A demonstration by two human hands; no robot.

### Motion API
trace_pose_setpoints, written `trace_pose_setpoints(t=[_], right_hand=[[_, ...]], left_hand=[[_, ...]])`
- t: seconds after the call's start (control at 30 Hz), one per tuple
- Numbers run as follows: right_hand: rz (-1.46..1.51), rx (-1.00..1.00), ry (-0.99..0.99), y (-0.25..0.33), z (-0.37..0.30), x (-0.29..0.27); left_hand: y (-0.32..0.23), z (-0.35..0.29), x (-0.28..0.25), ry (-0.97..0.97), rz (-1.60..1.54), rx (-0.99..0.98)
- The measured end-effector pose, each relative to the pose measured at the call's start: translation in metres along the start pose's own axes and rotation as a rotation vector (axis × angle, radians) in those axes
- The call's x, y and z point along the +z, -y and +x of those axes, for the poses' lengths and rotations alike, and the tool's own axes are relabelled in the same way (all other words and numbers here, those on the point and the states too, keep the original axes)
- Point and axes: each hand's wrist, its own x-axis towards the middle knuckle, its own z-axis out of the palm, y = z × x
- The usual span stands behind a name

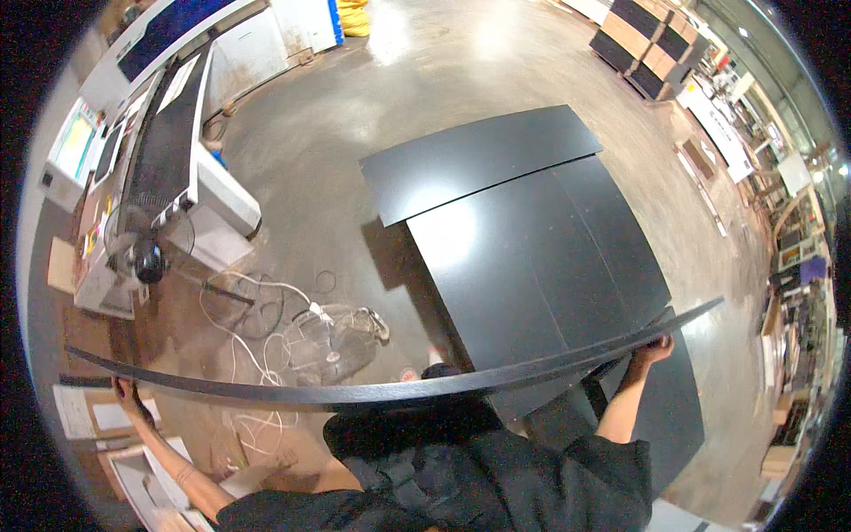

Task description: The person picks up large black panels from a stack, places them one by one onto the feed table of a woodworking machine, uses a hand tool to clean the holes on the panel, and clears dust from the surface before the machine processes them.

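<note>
A long dark panel (372, 390), seen nearly edge-on, spans the view in front of my body and bows with the lens. My left hand (129, 396) grips it near its left end, and most of those fingers are hidden behind it. Closer to its other end, my right hand (654, 349) is closed around the panel's edge. Beyond it lies a stack of large flat dark boards (532, 257). Another dark board (483, 160) rests crosswise on the stack's far end and overhangs its left side. The held panel hides part of the stack's near end.
A pedestal fan (149, 257) stands at the left by a long machine with a dark bed (164, 151). White cables (261, 355) lie on the floor around a fan-like round cage (332, 346). Strapped dark-and-tan stacks (647, 44) stand far right; cluttered shelving (802, 257) lines the right side.
</note>
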Motion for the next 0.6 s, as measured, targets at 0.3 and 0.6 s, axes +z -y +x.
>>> trace_pose_setpoints(t=[0.3, 0.6], right_hand=[[0.187, 0.342, -0.057, -0.113, -0.066, 0.159], [0.148, 0.493, -0.065, -0.136, -0.061, 0.335]], left_hand=[[-0.075, 0.132, 0.141, 0.025, 0.169, 0.107], [-0.079, 0.237, 0.229, -0.003, 0.420, 0.148]])
